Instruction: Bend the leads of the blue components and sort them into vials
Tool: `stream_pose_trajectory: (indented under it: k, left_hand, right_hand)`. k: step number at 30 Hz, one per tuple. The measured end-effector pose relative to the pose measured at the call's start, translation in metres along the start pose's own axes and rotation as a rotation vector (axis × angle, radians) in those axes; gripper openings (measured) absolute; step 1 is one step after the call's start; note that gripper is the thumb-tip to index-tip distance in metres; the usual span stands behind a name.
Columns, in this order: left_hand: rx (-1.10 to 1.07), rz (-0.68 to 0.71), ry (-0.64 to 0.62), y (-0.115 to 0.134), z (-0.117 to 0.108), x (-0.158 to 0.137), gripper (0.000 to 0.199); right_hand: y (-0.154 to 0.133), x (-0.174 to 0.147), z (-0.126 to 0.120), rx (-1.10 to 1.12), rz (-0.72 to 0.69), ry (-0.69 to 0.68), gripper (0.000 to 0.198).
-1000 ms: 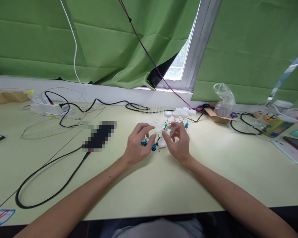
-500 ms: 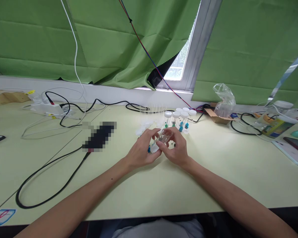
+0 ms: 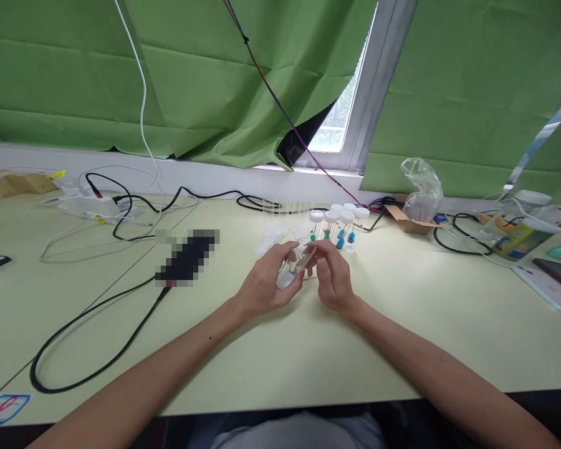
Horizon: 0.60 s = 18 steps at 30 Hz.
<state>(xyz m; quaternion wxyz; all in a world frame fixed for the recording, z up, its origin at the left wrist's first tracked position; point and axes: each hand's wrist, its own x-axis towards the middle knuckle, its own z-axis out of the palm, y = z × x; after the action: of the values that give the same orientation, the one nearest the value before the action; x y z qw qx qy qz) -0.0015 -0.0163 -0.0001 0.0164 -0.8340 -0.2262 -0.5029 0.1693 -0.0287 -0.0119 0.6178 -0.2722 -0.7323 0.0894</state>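
A clear cylindrical vial (image 3: pixel 297 264) is tilted between my hands, its white cap at the lower left and its other end up to the right. My left hand (image 3: pixel 266 280) wraps its fingers and thumb round the vial. Curled fingers of my right hand (image 3: pixel 335 274) touch the raised end; whether they also hold something small, I cannot make out. Just beyond my hands stand several capped vials (image 3: pixel 341 227) with green and blue pieces on wires inside. Clear uncapped tubes (image 3: pixel 285 215) stand behind to the left, with loose white caps (image 3: pixel 272 237) before them.
A pixelated dark device (image 3: pixel 187 259) with a black cable lies left on the table (image 3: pixel 243 368). A white power strip (image 3: pixel 88 202) and tangled cables are at the back left. At the right are a cardboard box (image 3: pixel 414 221) holding a plastic bag, and a phone (image 3: pixel 545 290).
My right thumb has come off the vial's side, and the right fingers have curled at its upper end. My left hand keeps its hold, with the vial shifted slightly left.
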Motion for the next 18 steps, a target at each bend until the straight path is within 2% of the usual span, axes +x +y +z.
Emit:
stream_pose_trajectory:
  k: [4, 7, 12, 18]
  left_hand:
    - [0.100, -0.032, 0.142, -0.0002, -0.0001, 0.0019, 0.047]
    - [0.156, -0.080, 0.207, -0.0001, -0.0005, 0.0035, 0.042]
    - [0.197, -0.140, 0.245, -0.0006, -0.0008, 0.0051, 0.040]
    - [0.196, -0.204, 0.230, -0.0022, -0.0002, 0.0047, 0.036]
  right_hand:
    - [0.0003, 0.0021, 0.0002, -0.111, 0.118, 0.056, 0.021]
    - [0.0002, 0.0047, 0.0009, -0.197, 0.163, 0.050, 0.017]
    - [0.0024, 0.0051, 0.0014, -0.240, 0.153, -0.066, 0.022]
    - [0.0053, 0.0021, 0.0026, -0.234, 0.194, -0.207, 0.023]
